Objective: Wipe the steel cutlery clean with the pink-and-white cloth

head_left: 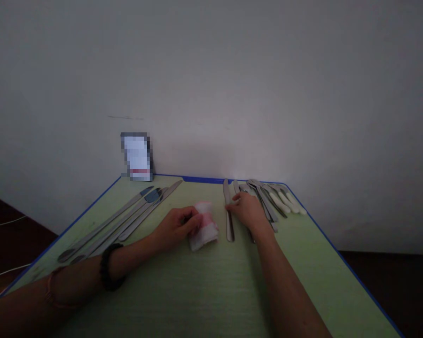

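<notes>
My left hand is closed on a folded pink-and-white cloth near the middle of the table, its fingers curled over the cloth's left side. To the right lies a silver table knife, its blade pointing at the wall. My right hand pinches this knife around its middle with thumb and fingers. Partly hidden under the right hand is another knife. Beside it are several metal spoons and pieces of cutlery with white handles.
Several long metal utensils and a knife lie slanted on the left of the light green table. At the back left a phone, its screen blurred out, leans on the wall. Blue trim runs along the table's edge.
</notes>
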Demonstrator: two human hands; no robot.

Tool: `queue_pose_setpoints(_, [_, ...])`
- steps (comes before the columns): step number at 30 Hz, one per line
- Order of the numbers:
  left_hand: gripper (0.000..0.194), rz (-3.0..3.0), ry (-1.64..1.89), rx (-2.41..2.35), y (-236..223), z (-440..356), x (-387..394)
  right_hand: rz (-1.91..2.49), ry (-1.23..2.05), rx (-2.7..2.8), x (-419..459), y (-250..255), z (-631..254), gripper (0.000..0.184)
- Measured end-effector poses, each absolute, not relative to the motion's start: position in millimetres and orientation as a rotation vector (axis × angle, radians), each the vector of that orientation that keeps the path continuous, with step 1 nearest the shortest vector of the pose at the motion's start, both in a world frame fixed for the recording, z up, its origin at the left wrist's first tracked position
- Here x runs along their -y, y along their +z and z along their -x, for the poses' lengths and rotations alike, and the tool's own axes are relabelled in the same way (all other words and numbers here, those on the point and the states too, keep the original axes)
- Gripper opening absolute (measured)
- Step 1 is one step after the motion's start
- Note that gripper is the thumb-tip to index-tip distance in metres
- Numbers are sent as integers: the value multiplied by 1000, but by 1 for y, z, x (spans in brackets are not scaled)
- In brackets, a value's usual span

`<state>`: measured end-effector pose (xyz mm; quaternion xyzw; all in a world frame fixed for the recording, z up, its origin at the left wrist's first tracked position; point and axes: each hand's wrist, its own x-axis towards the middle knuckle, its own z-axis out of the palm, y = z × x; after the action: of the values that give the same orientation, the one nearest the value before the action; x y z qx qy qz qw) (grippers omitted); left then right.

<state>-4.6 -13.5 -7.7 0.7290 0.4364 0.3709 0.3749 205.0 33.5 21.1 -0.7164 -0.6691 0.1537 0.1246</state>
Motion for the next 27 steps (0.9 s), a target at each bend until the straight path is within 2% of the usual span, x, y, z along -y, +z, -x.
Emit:
queue_pose_setpoints(10, [35, -1889, 871, -1108, -8, 6, 13, 2137, 155, 1901, -26, 21, -203, 38])
queue_pose_setpoints(19, [35, -1888, 826, -1106, -10, 7, 12, 2195, 318, 2063, -28, 13, -204, 45])
queue_pose_setpoints(27, [34, -1896, 791, -1129, -9, 7, 12, 2261, 293, 2137, -28, 12, -210, 45])
